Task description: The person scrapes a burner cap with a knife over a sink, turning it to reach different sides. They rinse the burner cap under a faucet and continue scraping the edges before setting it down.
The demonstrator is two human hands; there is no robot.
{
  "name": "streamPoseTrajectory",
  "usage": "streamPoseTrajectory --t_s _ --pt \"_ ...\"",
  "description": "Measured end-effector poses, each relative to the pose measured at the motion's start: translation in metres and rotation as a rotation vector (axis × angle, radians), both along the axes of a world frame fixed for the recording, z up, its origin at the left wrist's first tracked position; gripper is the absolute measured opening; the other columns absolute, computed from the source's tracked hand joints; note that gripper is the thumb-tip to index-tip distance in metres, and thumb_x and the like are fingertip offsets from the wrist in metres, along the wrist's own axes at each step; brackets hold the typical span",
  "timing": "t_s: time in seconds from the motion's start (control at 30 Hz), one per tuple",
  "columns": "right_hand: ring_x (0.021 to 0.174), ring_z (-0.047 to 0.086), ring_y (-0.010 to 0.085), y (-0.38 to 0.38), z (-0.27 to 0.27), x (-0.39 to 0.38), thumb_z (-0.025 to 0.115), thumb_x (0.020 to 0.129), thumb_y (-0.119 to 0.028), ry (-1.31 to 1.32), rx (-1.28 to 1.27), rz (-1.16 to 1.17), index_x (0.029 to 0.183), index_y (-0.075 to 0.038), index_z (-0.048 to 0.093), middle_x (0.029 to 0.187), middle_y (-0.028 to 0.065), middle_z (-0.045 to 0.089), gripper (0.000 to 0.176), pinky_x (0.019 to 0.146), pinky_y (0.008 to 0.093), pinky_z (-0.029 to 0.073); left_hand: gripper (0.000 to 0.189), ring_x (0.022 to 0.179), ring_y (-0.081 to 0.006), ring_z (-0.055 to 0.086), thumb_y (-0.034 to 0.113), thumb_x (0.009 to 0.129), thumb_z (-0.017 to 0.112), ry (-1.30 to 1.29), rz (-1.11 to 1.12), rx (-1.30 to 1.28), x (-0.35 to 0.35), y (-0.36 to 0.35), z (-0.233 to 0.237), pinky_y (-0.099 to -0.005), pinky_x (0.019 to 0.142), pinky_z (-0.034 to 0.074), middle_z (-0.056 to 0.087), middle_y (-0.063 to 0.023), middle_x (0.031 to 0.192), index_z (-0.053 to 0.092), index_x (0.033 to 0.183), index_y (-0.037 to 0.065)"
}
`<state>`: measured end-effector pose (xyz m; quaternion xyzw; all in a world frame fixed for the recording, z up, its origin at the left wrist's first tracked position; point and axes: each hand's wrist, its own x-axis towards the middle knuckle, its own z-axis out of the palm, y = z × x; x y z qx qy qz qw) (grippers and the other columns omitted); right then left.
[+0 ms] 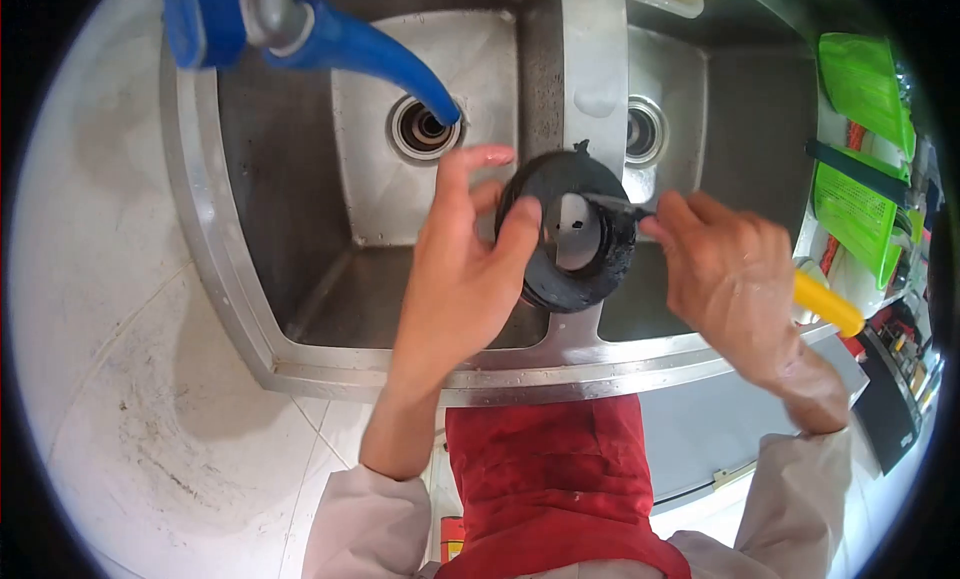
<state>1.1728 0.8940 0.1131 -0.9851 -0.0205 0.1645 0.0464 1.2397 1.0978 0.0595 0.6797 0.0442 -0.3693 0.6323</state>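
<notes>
A thick black ring (535,269) with a round hole and a rough, ragged inner wall is above the divider between two sink basins. My left hand (465,279) grips its left side, the thumb lying on the face near the hole and the index finger raised off the rim. A yellow-handled tool (828,304) is in my right hand (735,279), the handle sticking out behind the palm. Its thin metal end reaches to the upper right of the ring's hole. My fingers hide the middle of the tool, so I cannot make out its exact kind.
The steel sink (290,367) has a drain in each basin. A blue faucet (370,54) hangs over the left basin. Green plastic baskets (855,204) line the right side. A red apron (550,479) is at the sink's front edge.
</notes>
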Motion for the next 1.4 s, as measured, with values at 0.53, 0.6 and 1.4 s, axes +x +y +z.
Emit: streamPoseTrajectory --t_s 0.53,0.6,1.4 --pt "0.063 0.060 0.0433 0.049 -0.040 -0.057 0.067 0.095 -0.016 -0.094 0.449 -0.856 0.076 -0.002 0.057 0.065 0.0183 0.059 0.025 0.056 0.0482 0.044 0.036 0.045 -0.0319 0.046 0.021 0.103 0.052 -0.520 -0.095 0.390 -0.037 -0.031 -0.035 -0.0436 0.050 0.036 0.045 -0.0147 0.053 0.045 0.075 0.001" --pt "0.061 0.060 0.0428 0.051 -0.044 -0.057 0.067 0.095 -0.017 -0.110 0.432 -0.852 0.077 -0.003 0.057 0.065 0.0171 0.060 0.025 0.055 0.0481 0.045 0.042 0.044 -0.0276 0.041 0.022 0.105 0.052 -0.524 -0.108 0.325 -0.029 -0.029 -0.041 -0.0424 0.049 0.034 0.041 -0.0136 0.052 0.043 0.070 0.001" --pt "0.059 0.066 0.0281 0.005 -0.036 -0.041 0.071 0.089 -0.023 0.009 0.342 -0.189 0.080 -0.012 0.064 0.066 0.0044 0.062 0.016 0.051 0.0394 0.049 0.048 0.068 -0.0074 0.034 0.024 0.105 0.056 -0.290 0.167 -0.005 -0.028 -0.031 -0.076 -0.0294 0.063 0.029 0.041 0.0053 0.067 0.051 0.063 0.001"
